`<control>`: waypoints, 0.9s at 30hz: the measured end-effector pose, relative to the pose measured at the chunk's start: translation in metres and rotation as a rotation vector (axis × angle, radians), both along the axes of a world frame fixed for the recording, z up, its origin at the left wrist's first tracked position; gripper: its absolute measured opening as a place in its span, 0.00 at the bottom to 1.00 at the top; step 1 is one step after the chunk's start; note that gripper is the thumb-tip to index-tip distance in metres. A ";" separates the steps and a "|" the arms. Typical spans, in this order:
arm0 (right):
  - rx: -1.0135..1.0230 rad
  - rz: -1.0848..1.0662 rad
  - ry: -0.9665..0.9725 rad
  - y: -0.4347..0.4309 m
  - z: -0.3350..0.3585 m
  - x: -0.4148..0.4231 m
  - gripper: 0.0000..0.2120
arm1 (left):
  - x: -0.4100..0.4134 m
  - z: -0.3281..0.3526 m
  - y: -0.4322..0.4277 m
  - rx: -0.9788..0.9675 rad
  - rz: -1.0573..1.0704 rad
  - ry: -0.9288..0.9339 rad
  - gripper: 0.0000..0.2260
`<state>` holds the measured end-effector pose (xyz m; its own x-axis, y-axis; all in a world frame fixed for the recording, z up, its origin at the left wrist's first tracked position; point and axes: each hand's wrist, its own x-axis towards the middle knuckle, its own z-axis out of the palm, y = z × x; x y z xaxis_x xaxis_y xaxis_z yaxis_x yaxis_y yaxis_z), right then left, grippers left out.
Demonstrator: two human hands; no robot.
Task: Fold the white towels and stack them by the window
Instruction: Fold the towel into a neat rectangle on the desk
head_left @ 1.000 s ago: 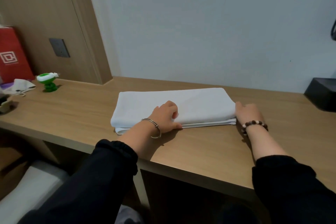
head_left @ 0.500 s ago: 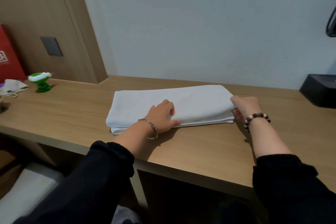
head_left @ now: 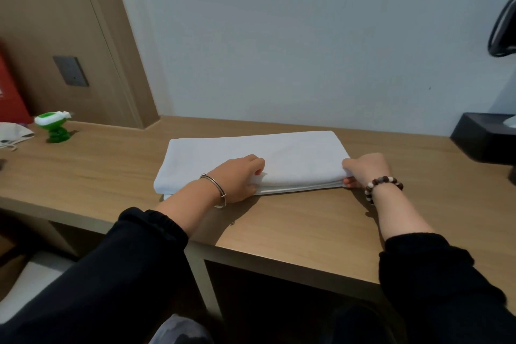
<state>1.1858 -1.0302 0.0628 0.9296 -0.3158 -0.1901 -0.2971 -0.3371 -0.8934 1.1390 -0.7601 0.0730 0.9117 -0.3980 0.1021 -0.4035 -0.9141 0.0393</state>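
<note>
A white towel (head_left: 279,153), folded into a long band, lies flat on the wooden desk (head_left: 293,220) near the wall. My left hand (head_left: 237,179) grips its near edge around the middle, fingers curled over the top layers and thumb below. At the towel's near right corner my right hand (head_left: 365,169) pinches the layers, fingers on top and thumb underneath. No window is in view.
A green toy (head_left: 54,127) and a white face mask (head_left: 12,135) sit at the desk's far left, by a red bag (head_left: 11,92). A black box (head_left: 485,137) stands at the far right. The desk's front edge runs just below my forearms.
My right hand has gone from lying beside the towel's right end to gripping its corner. My left hand's fingers have curled round the near edge. The view has shifted slightly.
</note>
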 end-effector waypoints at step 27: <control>-1.049 0.474 -0.031 0.096 -0.015 0.004 0.25 | -0.021 -0.014 0.069 0.310 0.447 0.113 0.37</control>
